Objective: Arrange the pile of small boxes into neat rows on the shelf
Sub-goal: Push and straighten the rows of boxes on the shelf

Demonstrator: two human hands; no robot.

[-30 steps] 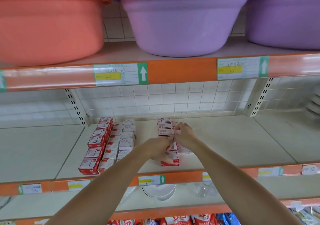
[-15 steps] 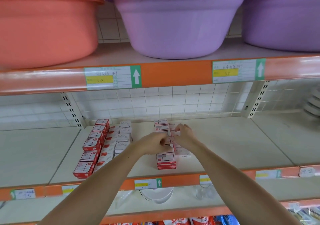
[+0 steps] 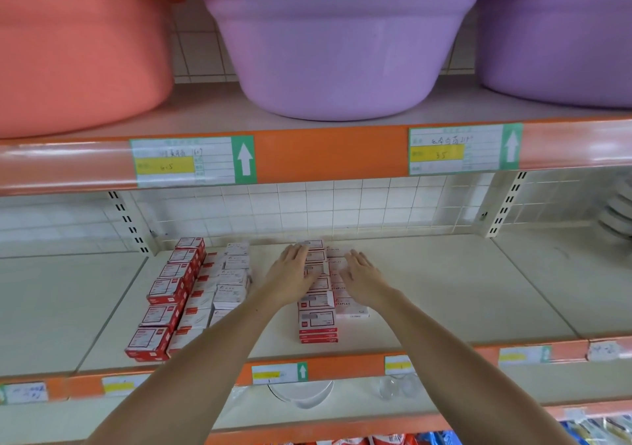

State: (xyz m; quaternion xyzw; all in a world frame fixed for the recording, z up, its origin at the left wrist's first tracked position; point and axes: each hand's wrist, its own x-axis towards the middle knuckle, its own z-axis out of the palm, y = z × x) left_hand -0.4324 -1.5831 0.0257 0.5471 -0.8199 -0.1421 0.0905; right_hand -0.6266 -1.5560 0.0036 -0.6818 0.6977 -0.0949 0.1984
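Both grips lie spread, fingers straight: left hand (image 3: 292, 275) rests against the left side of the red row (image 3: 316, 294) of boxes, right hand (image 3: 360, 275) lies flat on the white row (image 3: 345, 299) touching it on the right. Left of the left hand stand more rows (image 3: 191, 290) on the shelf (image 3: 444, 290). Beyond, above, sit basins (image 3: 338, 47).

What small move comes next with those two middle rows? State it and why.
Probably press both flat hands inward: the left hand and right hand flank the red-and-white row and the white staples row, whose front ends do not line up.
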